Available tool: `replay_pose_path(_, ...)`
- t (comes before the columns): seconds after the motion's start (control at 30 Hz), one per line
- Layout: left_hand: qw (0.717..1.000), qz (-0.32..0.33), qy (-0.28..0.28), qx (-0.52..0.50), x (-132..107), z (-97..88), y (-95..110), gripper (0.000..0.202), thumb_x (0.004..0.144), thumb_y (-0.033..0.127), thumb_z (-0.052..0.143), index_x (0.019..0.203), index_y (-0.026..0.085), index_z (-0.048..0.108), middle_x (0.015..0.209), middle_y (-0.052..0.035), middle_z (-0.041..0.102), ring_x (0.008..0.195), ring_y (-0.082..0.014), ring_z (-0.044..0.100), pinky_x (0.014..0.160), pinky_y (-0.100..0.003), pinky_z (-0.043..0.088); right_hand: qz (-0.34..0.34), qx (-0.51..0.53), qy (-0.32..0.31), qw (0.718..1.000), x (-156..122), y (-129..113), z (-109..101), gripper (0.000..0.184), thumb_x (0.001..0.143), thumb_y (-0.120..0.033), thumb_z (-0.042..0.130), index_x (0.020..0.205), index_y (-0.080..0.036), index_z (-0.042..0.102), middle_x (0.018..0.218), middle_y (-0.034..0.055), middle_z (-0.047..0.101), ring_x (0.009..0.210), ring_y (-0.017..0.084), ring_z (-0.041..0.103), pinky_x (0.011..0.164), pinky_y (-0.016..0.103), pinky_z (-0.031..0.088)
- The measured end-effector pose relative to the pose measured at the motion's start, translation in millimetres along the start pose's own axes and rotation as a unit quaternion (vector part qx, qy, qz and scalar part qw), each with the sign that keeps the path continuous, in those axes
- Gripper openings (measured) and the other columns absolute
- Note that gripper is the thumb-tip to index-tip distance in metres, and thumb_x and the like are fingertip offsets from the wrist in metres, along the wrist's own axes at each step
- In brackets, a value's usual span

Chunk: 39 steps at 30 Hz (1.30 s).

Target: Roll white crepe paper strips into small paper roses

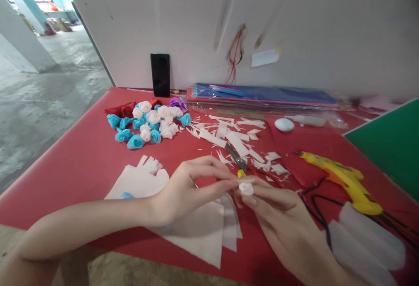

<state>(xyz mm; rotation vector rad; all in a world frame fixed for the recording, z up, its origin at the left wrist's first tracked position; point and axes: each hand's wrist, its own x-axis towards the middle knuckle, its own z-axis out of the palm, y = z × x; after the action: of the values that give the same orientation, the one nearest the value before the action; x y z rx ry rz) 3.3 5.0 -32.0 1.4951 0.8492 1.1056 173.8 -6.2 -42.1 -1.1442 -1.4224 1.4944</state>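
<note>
Small white crumpled-paper bud point(246, 189), near centre: right hand point(283, 216) pinches it, probably to stop unrolling. Left hand point(196, 179) narrowed at bud's left side; can't tell if gripping. Yellow plastic glue gun point(342, 179) right, likely kept clear of flat white paper stack point(199, 233) nearer left.

Left edge: bare tabletop point(75, 159), a hand fits through.
Back left corner: flowers point(153, 117) and phone point(160, 75) block.
Toward right edge: glue gun point(347, 179), then green board point(389, 146), in the way.
</note>
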Motion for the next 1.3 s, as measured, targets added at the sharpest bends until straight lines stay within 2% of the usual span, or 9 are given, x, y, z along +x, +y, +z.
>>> replay_pose_path(0.07, 0.999, -0.033, 0.015, -0.012, 1, -2.1, 0, 0.010, 0.077, 0.015, 0.056, 0.073, 0.015, 0.065, 0.076, -0.0024, 0.060, 0.068, -0.0107, 0.056, 0.066, -0.024, 0.048, -0.004, -0.001, 0.000, 1.000, 1, 3, -1, 0.011, 0.072, -0.036, 0.064, 0.079, -0.031, 0.072, 0.093, 0.0027, 0.063, 0.086, 0.018, 0.058, 0.076, 0.027, 0.050)
replay_pose_path(0.17, 0.997, -0.072, 0.026, -0.011, 2, -5.7, 1, 0.011, 0.076, 0.017, 0.056, 0.069, 0.014, 0.064, 0.072, -0.0014, 0.061, 0.062, -0.0092, 0.054, 0.058, -0.021, 0.046, -0.032, -0.033, 0.052, 0.998, 1, 7, -1, 0.009, 0.072, -0.034, 0.064, 0.075, -0.030, 0.071, 0.101, 0.0020, 0.059, 0.091, 0.019, 0.057, 0.076, 0.027, 0.049)
replay_pose_path(0.3, 0.995, -0.093, 0.017, -0.018, 1, -6.9, 2, 0.011, 0.076, 0.017, 0.055, 0.070, 0.014, 0.064, 0.068, -0.0002, 0.061, 0.058, -0.0088, 0.054, 0.056, -0.021, 0.045, -0.058, -0.096, 0.097, 0.989, 0, 8, 1, 0.007, 0.069, -0.034, 0.066, 0.069, -0.028, 0.071, 0.093, 0.0027, 0.062, 0.083, 0.018, 0.059, 0.070, 0.026, 0.050)
replay_pose_path(0.5, 0.996, -0.075, -0.002, -0.041, -4, -2.7, -1, 0.010, 0.073, 0.015, 0.059, 0.078, 0.016, 0.068, 0.077, -0.0020, 0.062, 0.070, -0.0103, 0.056, 0.065, -0.022, 0.046, -0.098, -0.153, 0.117, 0.976, 0, 1, 5, 0.008, 0.068, -0.032, 0.066, 0.067, -0.026, 0.071, 0.082, 0.0042, 0.066, 0.073, 0.019, 0.062, 0.070, 0.029, 0.053)
replay_pose_path(0.73, 0.997, -0.050, 0.028, -0.057, -10, 4.2, -10, 0.018, 0.075, 0.014, 0.058, 0.085, 0.022, 0.070, 0.078, -0.0008, 0.054, 0.071, -0.0097, 0.051, 0.064, -0.022, 0.044, -0.123, -0.142, 0.117, 0.975, 2, 0, 8, 0.009, 0.071, -0.026, 0.064, 0.072, -0.026, 0.072, 0.081, 0.0021, 0.066, 0.073, 0.015, 0.062, 0.064, 0.021, 0.053)
replay_pose_path(0.9, 0.999, -0.025, 0.028, 0.011, -13, 7.8, -9, 0.017, 0.076, 0.016, 0.058, 0.087, 0.022, 0.069, 0.079, -0.0017, 0.051, 0.069, -0.0106, 0.046, 0.060, -0.024, 0.041, -0.158, -0.127, 0.126, 0.971, 4, 2, 10, 0.012, 0.069, -0.021, 0.064, 0.071, -0.029, 0.073, 0.077, -0.0001, 0.068, 0.069, 0.013, 0.063, 0.059, 0.017, 0.052)
replay_pose_path(1.03, 0.994, 0.038, 0.036, 0.093, -13, 7.8, -9, 0.013, 0.077, 0.016, 0.057, 0.077, 0.018, 0.070, 0.075, -0.0020, 0.050, 0.067, -0.0110, 0.046, 0.058, -0.024, 0.039, -0.157, -0.127, 0.126, 0.971, 2, 3, 10, 0.015, 0.069, -0.019, 0.064, 0.070, -0.032, 0.072, 0.071, -0.0025, 0.066, 0.063, 0.011, 0.062, 0.055, 0.014, 0.050)
replay_pose_path(1.13, 0.986, 0.086, 0.042, 0.138, -12, 7.2, -11, 0.014, 0.078, 0.017, 0.056, 0.078, 0.016, 0.070, 0.074, -0.0029, 0.051, 0.069, -0.0119, 0.047, 0.061, -0.026, 0.039, -0.155, -0.121, 0.124, 0.973, 1, 2, 11, 0.015, 0.069, -0.018, 0.064, 0.067, -0.031, 0.072, 0.069, -0.0030, 0.066, 0.062, 0.010, 0.061, 0.056, 0.013, 0.050)
replay_pose_path(1.3, 0.981, 0.109, 0.034, 0.160, -12, 5.6, -11, 0.015, 0.079, 0.020, 0.055, 0.079, 0.015, 0.070, 0.074, -0.0040, 0.052, 0.069, -0.0124, 0.046, 0.062, -0.028, 0.039, -0.134, -0.069, 0.115, 0.982, 1, 1, 12, 0.013, 0.067, -0.017, 0.066, 0.066, -0.029, 0.070, 0.067, -0.0037, 0.067, 0.062, 0.011, 0.063, 0.056, 0.013, 0.051)
